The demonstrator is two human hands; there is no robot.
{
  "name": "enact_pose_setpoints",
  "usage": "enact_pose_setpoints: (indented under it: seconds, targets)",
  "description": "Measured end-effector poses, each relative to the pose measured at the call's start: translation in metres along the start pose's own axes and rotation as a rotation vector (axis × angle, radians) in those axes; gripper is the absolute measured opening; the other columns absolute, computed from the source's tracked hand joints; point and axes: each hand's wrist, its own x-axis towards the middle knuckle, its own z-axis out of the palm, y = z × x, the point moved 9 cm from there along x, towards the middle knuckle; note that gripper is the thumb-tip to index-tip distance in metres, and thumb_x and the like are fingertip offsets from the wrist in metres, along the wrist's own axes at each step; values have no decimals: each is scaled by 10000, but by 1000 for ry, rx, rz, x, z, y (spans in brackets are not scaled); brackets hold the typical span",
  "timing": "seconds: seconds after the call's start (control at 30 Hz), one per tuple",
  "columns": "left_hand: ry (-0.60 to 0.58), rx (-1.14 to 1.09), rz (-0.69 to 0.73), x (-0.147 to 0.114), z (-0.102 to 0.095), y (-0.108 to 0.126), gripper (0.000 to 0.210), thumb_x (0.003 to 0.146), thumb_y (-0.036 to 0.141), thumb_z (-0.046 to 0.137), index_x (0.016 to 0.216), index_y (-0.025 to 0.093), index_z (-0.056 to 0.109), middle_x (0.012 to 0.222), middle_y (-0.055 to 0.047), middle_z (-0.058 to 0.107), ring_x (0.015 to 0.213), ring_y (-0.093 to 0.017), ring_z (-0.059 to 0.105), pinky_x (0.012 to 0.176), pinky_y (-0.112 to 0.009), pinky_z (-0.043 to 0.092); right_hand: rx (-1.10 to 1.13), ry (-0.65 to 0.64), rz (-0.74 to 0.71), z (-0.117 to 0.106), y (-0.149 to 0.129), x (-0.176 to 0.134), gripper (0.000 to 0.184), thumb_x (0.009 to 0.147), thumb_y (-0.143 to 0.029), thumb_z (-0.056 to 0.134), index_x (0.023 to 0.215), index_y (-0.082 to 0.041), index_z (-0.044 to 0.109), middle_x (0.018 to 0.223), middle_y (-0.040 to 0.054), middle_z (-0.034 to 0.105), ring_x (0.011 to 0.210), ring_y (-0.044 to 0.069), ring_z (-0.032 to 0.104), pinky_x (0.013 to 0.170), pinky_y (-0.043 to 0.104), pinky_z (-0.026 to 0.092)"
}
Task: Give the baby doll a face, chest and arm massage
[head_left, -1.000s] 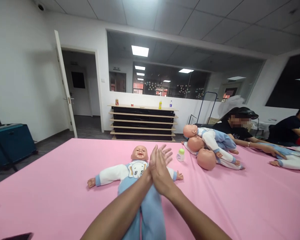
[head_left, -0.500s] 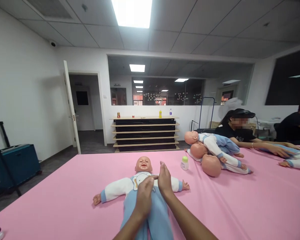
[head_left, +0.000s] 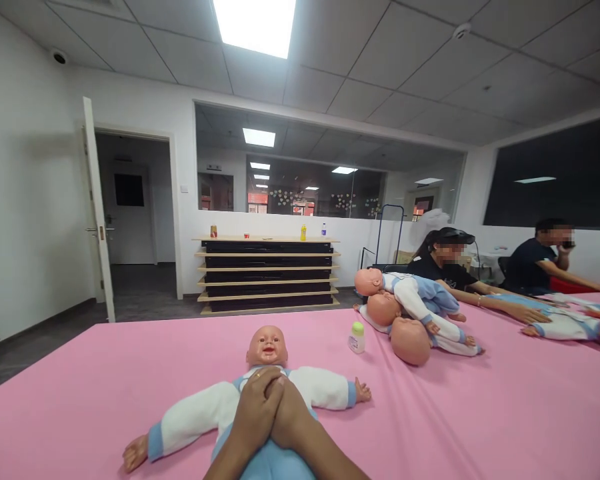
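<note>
Hands stacked on doll (head_left: 260, 400) chest: left hand (head_left: 254, 417) on top, fingers curled over right hand (head_left: 293, 420), both pressed together, gripping nothing. Doll lies face-up on pink table (head_left: 80, 387), arms spread; small bottle (head_left: 357, 337) near its right side

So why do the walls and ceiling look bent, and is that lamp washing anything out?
Head view: the wide lens bows the door frame and ceiling lines; the ceiling light panel is blown out white, yet the baby doll and stacked hands, left hand over right hand, stay sharp with soft shadows.
</note>
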Motion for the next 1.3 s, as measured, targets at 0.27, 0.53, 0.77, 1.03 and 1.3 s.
enact_pose_setpoints:
  seconds: [0.27, 0.53, 0.77, 1.03, 1.3]
  targets:
    - [165, 147, -68, 1, -23, -29, 290, 855, 333, 417, 891, 195, 670, 972, -67, 660, 955, -220, 585, 915, -398, 441, 113, 0, 178, 1, 12, -3, 336, 839, -161, 447, 1108, -207, 643, 1054, 66, 641, 991, 181, 569, 930, 328, 446]
    - [289, 145, -39, -5, -27, -28, 272, 875, 314, 399, 812, 185, 630, 884, -84, 609, 911, -220, 530, 872, -382, 411, -49, 136, 163, -3, 26, -11, 201, 859, -164, 444, 827, -168, 642, 843, 77, 599, 852, 183, 524, 805, 337, 440]
    - [213, 40, 142, -15, -23, 1, 199, 867, 271, 430, 855, 180, 607, 916, -88, 590, 912, -204, 511, 866, -355, 399, 120, -166, -43, 11, -12, -8, 247, 843, -182, 445, 996, -170, 639, 980, 101, 615, 920, 187, 549, 827, 331, 464]
    - [166, 66, 204, -19, -19, 10, 219, 877, 266, 431, 909, 184, 632, 943, -104, 605, 945, -214, 514, 906, -374, 392, 160, -119, 79, 9, 8, -4, 342, 889, -222, 399, 1139, -179, 627, 1157, 99, 608, 1081, 186, 550, 989, 360, 431]
    - [215, 281, 326, -24, -7, 9, 217, 865, 183, 398, 875, 163, 613, 880, -92, 597, 878, -199, 516, 831, -366, 411, 57, 15, 186, 7, 40, -19, 292, 867, -178, 447, 1069, -206, 656, 1118, 55, 626, 1073, 174, 543, 997, 344, 404]
